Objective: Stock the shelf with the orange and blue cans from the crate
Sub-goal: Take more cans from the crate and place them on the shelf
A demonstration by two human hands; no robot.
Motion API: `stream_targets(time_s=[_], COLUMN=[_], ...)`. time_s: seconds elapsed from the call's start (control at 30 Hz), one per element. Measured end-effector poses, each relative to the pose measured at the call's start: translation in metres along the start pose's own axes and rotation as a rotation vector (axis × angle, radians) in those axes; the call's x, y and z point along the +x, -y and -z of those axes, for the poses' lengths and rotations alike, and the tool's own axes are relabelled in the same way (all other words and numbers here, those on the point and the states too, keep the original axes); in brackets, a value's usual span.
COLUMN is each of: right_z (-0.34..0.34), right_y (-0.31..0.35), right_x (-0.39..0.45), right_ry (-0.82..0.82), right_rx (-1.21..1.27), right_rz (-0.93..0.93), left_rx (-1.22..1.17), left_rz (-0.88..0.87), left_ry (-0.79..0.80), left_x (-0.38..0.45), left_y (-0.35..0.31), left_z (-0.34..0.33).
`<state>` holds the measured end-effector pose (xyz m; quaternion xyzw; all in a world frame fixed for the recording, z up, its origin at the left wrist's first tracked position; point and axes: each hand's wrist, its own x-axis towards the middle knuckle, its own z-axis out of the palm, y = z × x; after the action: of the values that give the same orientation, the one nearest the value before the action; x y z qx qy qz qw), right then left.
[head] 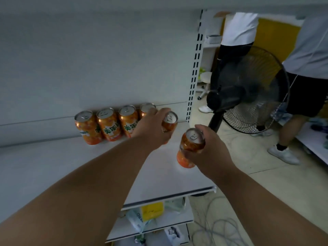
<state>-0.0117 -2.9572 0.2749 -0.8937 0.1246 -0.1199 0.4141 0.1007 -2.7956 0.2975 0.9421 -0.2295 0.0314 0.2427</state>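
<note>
Shelf [53, 166]: four orange cans [108, 124] upright in a back row, left of centre. Our left hand [152, 126] grips a fifth can [170, 123] just right of them. Our right hand [207, 150] grips another upright can [190, 148], lower right, next in line.

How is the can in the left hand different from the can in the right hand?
The left can is far back on the shelf, at the end of the row of cans; the right can is nearer the front. The left hand hides most of the left can's side, while the right hand leaves more of the right can showing. Both are orange, with silver tops and pull tabs.
</note>
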Motion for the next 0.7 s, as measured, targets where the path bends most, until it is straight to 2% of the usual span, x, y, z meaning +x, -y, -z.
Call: stream_targets(time_s=[0.2,0.53,0.6,0.7], right_z=[-0.007,-0.015,-0.014,-0.013], right_y=[-0.004,0.001,0.004,0.008], right_x=[0.008,0.021,0.020,0.017], right_ry=[0.018,0.020,0.040,0.072], right_rx=[0.012,-0.021,-0.037,-0.088], right_rz=[-0.027,0.022,0.035,0.058], left_rx=[0.387,0.577,0.612,0.530], left_rz=[-0.195,-0.130,-0.133,-0.116], left_ry=[-0.124,-0.236,-0.206,-0.200], left_x=[0.032,0.055,0.055,0.032], left_y=[0.004,0.016,0.013,0.012], left_z=[-0.005,-0.019,-0.016,-0.012])
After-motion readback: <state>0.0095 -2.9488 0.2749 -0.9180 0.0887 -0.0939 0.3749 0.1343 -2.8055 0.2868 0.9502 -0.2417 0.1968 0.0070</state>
